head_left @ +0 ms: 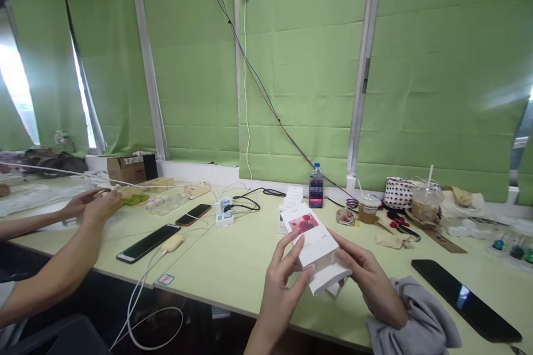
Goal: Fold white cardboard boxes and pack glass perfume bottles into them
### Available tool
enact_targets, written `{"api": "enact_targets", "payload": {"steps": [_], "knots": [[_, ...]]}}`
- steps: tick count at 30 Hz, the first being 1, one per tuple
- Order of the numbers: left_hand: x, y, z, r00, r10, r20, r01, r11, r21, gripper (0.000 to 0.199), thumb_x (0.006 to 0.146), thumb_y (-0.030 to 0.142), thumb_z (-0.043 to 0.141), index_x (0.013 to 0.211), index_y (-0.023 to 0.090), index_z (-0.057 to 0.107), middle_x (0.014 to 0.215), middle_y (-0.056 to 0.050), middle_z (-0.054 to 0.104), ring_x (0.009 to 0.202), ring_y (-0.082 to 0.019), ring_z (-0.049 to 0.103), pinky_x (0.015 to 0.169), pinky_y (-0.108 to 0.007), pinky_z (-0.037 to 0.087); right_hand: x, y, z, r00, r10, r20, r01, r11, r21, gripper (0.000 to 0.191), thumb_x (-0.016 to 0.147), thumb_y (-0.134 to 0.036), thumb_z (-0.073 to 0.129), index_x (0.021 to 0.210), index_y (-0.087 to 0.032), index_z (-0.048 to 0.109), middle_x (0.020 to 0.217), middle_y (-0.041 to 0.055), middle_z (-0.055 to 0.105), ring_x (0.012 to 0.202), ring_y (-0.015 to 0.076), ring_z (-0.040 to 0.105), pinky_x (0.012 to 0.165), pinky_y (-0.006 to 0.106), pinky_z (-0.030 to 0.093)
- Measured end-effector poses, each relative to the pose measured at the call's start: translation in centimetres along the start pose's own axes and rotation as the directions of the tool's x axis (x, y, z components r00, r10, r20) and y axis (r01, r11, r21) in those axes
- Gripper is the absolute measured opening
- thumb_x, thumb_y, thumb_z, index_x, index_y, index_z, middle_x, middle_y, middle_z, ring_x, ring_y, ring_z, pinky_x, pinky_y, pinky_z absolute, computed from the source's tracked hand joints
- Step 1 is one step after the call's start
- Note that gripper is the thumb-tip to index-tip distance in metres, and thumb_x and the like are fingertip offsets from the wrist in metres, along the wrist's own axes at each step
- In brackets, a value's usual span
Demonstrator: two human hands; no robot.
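Observation:
A small white box (317, 253) with a pink flower picture on its face is tilted over the table's front edge. My left hand (287, 272) grips its left side, fingertips on the printed face and thumb near the lower end. On the right side, my right hand (362, 269) holds the box with its thumb at the lower end. A white flap or inner tray (331, 278) sticks out of that end. Another white piece shows partly beneath it; what it is stays hidden. White papers or boxes (293, 197) lie behind the box.
A dark phone (466, 299) lies right of my hands. Behind stand a water bottle (316, 186) and drink cups (425, 205). Left are a power strip (225, 213), two phones (149, 243) and loose cables. At far left, a co-worker's hands (97, 202) handle something near green pieces.

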State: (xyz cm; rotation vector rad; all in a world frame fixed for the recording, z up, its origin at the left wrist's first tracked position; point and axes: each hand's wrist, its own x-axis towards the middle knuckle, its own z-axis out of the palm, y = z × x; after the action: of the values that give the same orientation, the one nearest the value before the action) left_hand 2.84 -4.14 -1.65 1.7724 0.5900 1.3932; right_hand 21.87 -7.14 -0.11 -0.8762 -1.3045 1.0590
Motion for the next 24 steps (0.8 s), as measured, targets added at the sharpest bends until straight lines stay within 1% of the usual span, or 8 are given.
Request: {"api": "enact_targets", "payload": {"steps": [3, 6, 8, 11, 15, 17, 21, 24], "knots": [[-0.08, -0.05, 0.03, 0.999, 0.027, -0.036, -0.024, 0.997, 0.073, 0.045, 0.087, 0.032, 0.059, 0.131, 0.036, 0.052, 0.145, -0.005, 0.039, 0.124, -0.027, 0.049, 0.092, -0.034, 0.053, -0.2, 0.14, 0.0, 0.999, -0.015, 0.034, 0.012, 0.996, 0.093, 0.05, 0.089, -0.046, 0.055, 0.134, -0.025, 0.052, 0.094, 0.0034, 0.068, 0.066, 0.0128, 0.054, 0.057, 0.024, 0.049], [-0.22, -0.11, 0.05, 0.994, 0.056, -0.09, -0.046, 0.992, 0.114, 0.046, 0.088, 0.032, 0.058, 0.132, 0.037, 0.049, 0.146, -0.004, 0.037, 0.13, -0.027, 0.042, 0.094, -0.034, 0.052, -0.37, 0.14, 0.0, 0.985, -0.097, 0.141, 0.071, 0.982, 0.177, 0.057, 0.087, -0.055, 0.053, 0.137, -0.029, 0.049, 0.113, 0.0055, 0.064, 0.076, 0.0161, 0.058, 0.067, 0.029, 0.051], [-0.31, -0.07, 0.03, 0.991, 0.081, -0.11, -0.064, 0.987, 0.148, 0.046, 0.088, 0.032, 0.057, 0.133, 0.038, 0.049, 0.145, -0.004, 0.037, 0.132, -0.027, 0.041, 0.094, -0.034, 0.052, -0.48, 0.11, 0.03, 0.973, -0.142, 0.182, 0.113, 0.981, 0.157, 0.059, 0.084, -0.053, 0.059, 0.138, -0.033, 0.047, 0.128, 0.0042, 0.058, 0.084, 0.0177, 0.059, 0.072, 0.03, 0.05], [-0.42, 0.08, -0.04, 0.985, 0.137, -0.103, -0.11, 0.966, 0.235, 0.046, 0.088, 0.03, 0.056, 0.133, 0.036, 0.048, 0.144, -0.006, 0.038, 0.131, -0.027, 0.043, 0.093, -0.034, 0.053, -0.6, 0.12, 0.18, 0.977, -0.153, 0.15, 0.143, 0.987, 0.076, 0.053, 0.085, -0.041, 0.063, 0.136, -0.038, 0.048, 0.135, 0.0003, 0.054, 0.087, 0.0173, 0.059, 0.072, 0.028, 0.051], [-0.57, 0.19, -0.16, 0.963, 0.26, -0.072, -0.214, 0.897, 0.386, 0.049, 0.088, 0.024, 0.056, 0.136, 0.033, 0.046, 0.143, -0.009, 0.041, 0.13, -0.027, 0.044, 0.097, -0.036, 0.051, -0.49, 0.35, 0.45, 0.987, -0.148, 0.063, 0.144, 0.987, 0.071, 0.042, 0.087, -0.039, 0.061, 0.128, -0.039, 0.057, 0.13, -0.0021, 0.06, 0.079, 0.0148, 0.06, 0.068, 0.026, 0.053], [-0.64, 0.21, -0.19, 0.944, 0.327, -0.049, -0.273, 0.854, 0.443, 0.052, 0.088, 0.021, 0.056, 0.137, 0.032, 0.044, 0.142, -0.01, 0.042, 0.13, -0.026, 0.045, 0.099, -0.036, 0.049, -0.37, 0.54, 0.55, 0.988, -0.151, 0.026, 0.149, 0.986, 0.08, 0.039, 0.086, -0.039, 0.063, 0.125, -0.038, 0.06, 0.128, -0.0022, 0.062, 0.079, 0.0146, 0.062, 0.068, 0.025, 0.054], [-0.73, 0.28, -0.13, 0.908, 0.419, 0.011, -0.369, 0.785, 0.498, 0.056, 0.088, 0.015, 0.053, 0.14, 0.03, 0.039, 0.141, -0.011, 0.042, 0.126, -0.023, 0.049, 0.098, -0.033, 0.05, -0.27, 0.81, 0.74, 0.99, -0.141, 0.012, 0.139, 0.985, 0.101, 0.04, 0.087, -0.039, 0.061, 0.126, -0.035, 0.058, 0.126, 0.0001, 0.063, 0.089, 0.0168, 0.064, 0.079, 0.029, 0.054], [-0.76, 0.27, -0.02, 0.886, 0.459, 0.057, -0.417, 0.74, 0.528, 0.058, 0.087, 0.011, 0.051, 0.141, 0.027, 0.037, 0.141, -0.011, 0.041, 0.128, -0.024, 0.046, 0.099, -0.034, 0.049, -0.32, 0.86, 0.91, 0.992, -0.125, 0.003, 0.123, 0.983, 0.139, 0.043, 0.089, -0.04, 0.058, 0.132, -0.035, 0.053, 0.125, 0.0006, 0.063, 0.098, 0.0175, 0.063, 0.086, 0.029, 0.052]]}}
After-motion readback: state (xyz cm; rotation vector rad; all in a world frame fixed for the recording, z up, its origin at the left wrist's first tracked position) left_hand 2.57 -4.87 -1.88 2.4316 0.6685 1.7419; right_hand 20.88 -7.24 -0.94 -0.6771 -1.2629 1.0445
